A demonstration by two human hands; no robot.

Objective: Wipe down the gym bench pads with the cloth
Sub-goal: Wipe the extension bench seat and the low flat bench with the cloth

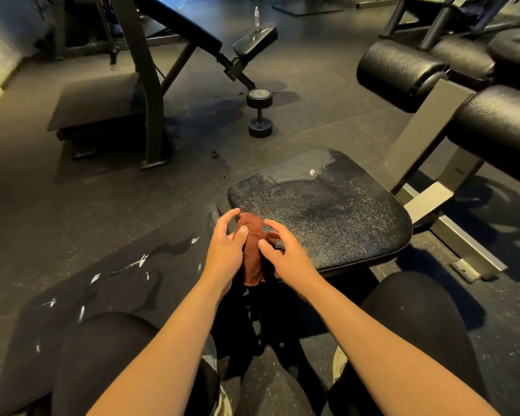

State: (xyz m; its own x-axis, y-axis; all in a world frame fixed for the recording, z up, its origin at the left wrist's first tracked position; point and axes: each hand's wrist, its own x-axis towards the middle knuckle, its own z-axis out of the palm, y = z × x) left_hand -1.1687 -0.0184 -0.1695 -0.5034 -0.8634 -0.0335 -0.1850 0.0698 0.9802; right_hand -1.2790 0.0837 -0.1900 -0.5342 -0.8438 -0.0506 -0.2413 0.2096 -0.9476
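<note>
A black textured seat pad (327,211) of a gym bench lies in front of me, with a wet sheen on its far part. A brown cloth (254,250), bunched into a long fold, hangs over the pad's near left corner. My left hand (225,250) grips the cloth from the left, thumb on top. My right hand (285,253) holds it from the right, fingers curled over it. Thick black roller pads (403,67) stand to the right of the seat.
A black dumbbell (260,112) stands on the rubber floor beyond the seat. An inclined bench (192,28) with a small pad and a water bottle (256,16) is at the back. Wet streaks mark the long pad (117,280) at my left. My knees are below.
</note>
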